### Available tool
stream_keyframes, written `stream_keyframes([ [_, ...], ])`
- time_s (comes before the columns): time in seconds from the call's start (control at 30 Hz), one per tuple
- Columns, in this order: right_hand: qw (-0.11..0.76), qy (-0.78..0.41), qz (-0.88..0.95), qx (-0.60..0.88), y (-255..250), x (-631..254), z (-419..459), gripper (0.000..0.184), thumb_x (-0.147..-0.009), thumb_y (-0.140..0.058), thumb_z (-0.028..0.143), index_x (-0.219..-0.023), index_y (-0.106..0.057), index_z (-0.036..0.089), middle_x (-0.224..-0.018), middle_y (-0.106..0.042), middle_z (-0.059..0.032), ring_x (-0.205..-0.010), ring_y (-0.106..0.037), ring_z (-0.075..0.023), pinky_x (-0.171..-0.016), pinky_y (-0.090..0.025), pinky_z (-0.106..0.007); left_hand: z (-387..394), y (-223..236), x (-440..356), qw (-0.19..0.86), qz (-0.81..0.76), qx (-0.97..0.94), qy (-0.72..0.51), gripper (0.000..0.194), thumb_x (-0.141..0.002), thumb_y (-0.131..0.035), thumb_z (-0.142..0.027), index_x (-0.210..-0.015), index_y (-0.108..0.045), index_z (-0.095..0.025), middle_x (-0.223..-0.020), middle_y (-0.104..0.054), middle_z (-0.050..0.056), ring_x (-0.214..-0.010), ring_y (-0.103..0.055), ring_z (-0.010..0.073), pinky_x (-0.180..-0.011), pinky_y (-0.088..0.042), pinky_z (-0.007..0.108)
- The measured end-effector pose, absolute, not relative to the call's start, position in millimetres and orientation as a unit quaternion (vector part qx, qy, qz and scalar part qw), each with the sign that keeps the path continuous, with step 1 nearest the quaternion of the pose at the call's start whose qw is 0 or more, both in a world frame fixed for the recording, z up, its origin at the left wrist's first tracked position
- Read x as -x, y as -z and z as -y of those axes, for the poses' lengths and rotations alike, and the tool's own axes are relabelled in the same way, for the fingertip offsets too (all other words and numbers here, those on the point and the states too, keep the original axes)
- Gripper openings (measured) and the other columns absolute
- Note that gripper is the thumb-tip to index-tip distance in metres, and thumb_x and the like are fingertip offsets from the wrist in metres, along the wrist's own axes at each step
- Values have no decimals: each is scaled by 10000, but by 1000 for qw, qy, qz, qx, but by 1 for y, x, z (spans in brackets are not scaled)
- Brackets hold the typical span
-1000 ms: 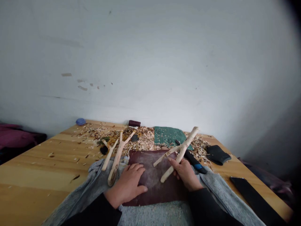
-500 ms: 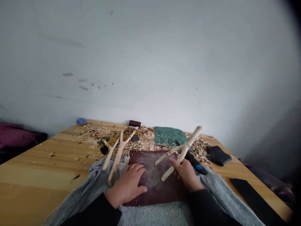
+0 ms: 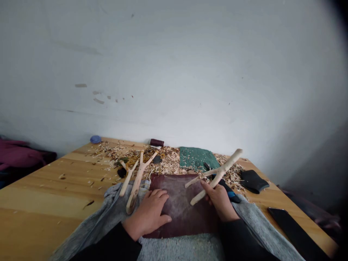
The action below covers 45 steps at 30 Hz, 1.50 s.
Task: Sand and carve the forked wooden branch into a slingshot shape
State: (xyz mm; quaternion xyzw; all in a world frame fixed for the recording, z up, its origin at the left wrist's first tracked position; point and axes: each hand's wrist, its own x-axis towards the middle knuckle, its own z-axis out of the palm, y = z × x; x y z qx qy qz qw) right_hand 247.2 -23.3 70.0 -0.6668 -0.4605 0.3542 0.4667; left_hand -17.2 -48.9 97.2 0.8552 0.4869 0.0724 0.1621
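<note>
Wooden table (image 3: pixel 54 188): 1 forked stick (image 3: pixel 220 171) sits inside the right grip (image 3: pixel 217 197).

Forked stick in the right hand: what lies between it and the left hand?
The dark red sheet, with pale smudges, lies between the left hand and the forked stick, seen in the head view.

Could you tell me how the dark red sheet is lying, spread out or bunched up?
Spread out: the dark red sheet lies flat over the grey cloth, with the left hand resting on it.
</note>
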Motion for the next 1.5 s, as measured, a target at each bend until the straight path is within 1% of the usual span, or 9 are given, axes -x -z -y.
stream_keyframes([
  [0.23, 450, -399, 489, 631, -72, -231, 30, 408, -698, -669, 550, -592, -456, 218, -363, -481, 53, -279, -383, -80, -304, -230, -201, 46, -93, 19, 153, -482, -860, -73, 560, -762, -619, -376, -1277, -560, -164, -1401, -505, 104, -1293, -421, 281, -1098, -296, 436],
  [0.37, 479, -360, 459, 656, -70, -240, 24, 414, -694, -667, 564, -586, -464, 220, -369, -478, 49, -291, -399, -90, -312, -255, -214, 46, -92, 21, 152, -481, -860, -76, 548, -763, -610, -377, -1272, -561, -179, -1403, -504, 96, -1301, -412, 281, -1102, -287, 436],
  [0.53, 507, -313, 426, 681, -70, -253, 21, 429, -736, -625, 580, -563, -455, 226, -393, -487, 33, -326, -434, -100, -344, -314, -227, 49, -96, 19, 159, -481, -859, -75, 549, -763, -609, -365, -1275, -560, -174, -1401, -506, 106, -1300, -416, 286, -1098, -289, 439],
  [0.7, 462, -384, 476, 642, -74, -237, 31, 425, -695, -670, 571, -568, -473, 216, -372, -480, 44, -289, -390, -88, -306, -251, -213, 50, -98, 18, 161, -484, -856, -82, 534, -760, -621, -364, -1257, -573, -175, -1387, -517, 110, -1288, -427, 296, -1095, -292, 449],
  [0.83, 436, -407, 505, 624, -76, -224, 36, 427, -689, -677, 567, -569, -476, 210, -373, -483, 50, -289, -387, -77, -309, -242, -199, 49, -96, 18, 162, -484, -856, -80, 529, -762, -622, -362, -1256, -570, -178, -1388, -513, 109, -1292, -424, 296, -1097, -289, 438],
  [0.93, 443, -383, 493, 644, -74, -229, 31, 420, -704, -659, 568, -580, -466, 216, -373, -477, 52, -292, -384, -80, -309, -243, -203, 48, -95, 19, 166, -484, -855, -81, 530, -761, -628, -364, -1257, -566, -188, -1395, -507, 108, -1303, -412, 298, -1102, -281, 441],
  [1.17, 483, -301, 442, 694, -69, -255, 19, 418, -744, -625, 566, -573, -467, 218, -399, -482, 34, -346, -446, -101, -358, -328, -218, 49, -94, 20, 166, -482, -856, -85, 536, -763, -620, -369, -1262, -564, -181, -1395, -509, 106, -1294, -419, 290, -1096, -289, 451],
  [1.4, 426, -409, 517, 620, -79, -230, 35, 443, -700, -650, 592, -566, -463, 214, -381, -478, 48, -295, -364, -74, -311, -228, -205, 48, -93, 19, 160, -479, -859, -87, 535, -755, -620, -374, -1253, -572, -182, -1384, -518, 103, -1280, -430, 294, -1090, -300, 448],
  [1.5, 418, -426, 531, 601, -81, -225, 38, 452, -694, -648, 604, -565, -462, 213, -382, -476, 53, -299, -364, -67, -316, -227, -197, 47, -93, 19, 159, -479, -859, -87, 531, -760, -612, -372, -1254, -569, -183, -1383, -518, 102, -1288, -423, 296, -1094, -293, 451],
])
